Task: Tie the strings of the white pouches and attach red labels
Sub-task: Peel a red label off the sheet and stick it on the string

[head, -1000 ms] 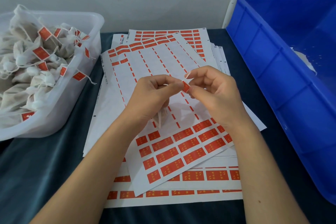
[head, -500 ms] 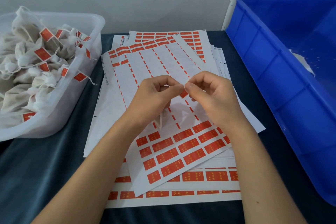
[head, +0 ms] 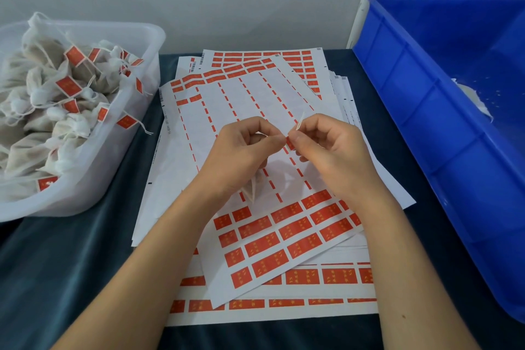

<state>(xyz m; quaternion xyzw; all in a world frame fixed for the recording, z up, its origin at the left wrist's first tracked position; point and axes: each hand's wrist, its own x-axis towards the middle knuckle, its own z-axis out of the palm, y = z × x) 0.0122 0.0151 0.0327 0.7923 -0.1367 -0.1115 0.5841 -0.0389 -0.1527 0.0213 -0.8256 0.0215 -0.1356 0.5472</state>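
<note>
Your left hand (head: 241, 150) and right hand (head: 326, 148) both pinch one small red label (head: 290, 143). Your left hand hides most of the white pouch (head: 252, 189).

Probably a small packing workshop: stacked label sheets (head: 255, 128), a blue crate (head: 443, 111), a tub of pouches (head: 136, 37).

Red labels (head: 286, 241) with perhaps yellow marks on white sheets (head: 255, 99); blue crate (head: 443, 128); dark teal cloth (head: 71, 258).
</note>
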